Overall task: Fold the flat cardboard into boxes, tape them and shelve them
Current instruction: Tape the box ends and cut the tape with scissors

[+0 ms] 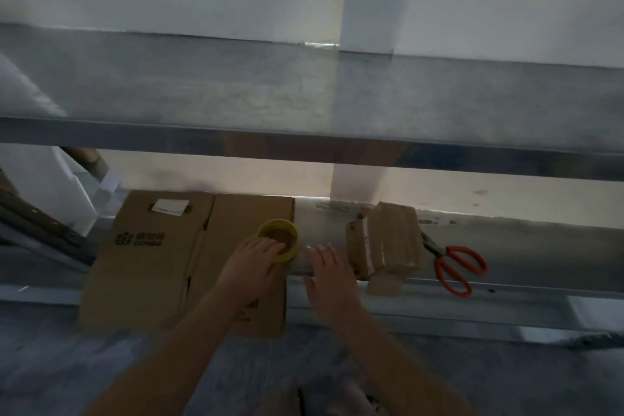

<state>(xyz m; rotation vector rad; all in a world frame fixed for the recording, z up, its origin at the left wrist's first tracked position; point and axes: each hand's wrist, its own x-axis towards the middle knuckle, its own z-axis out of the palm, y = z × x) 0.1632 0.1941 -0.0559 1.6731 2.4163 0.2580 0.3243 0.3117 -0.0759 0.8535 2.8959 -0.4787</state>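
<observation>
Left grip (255,263) clasps yellow tape roll (292,247) on flat cardboard (145,267) lying lengthwise along the metal shelf (526,246); right grip (332,277) splayed.

The only view comes from a wide-angle camera on the person's head, facing forward and tilted down at a metal rack from close range. The upper shelf (304,88) fills the upper half of the frame as a soft grey band, its front edge crossing the middle. The lower shelf (540,246) runs across the lower third, with floor (67,365) along the bottom. Both forearms enter from the bottom edge. The left hand (256,263) and right hand (329,275) meet just below centre, beside a tape roll (294,245). The picture is dim and blurred.
</observation>
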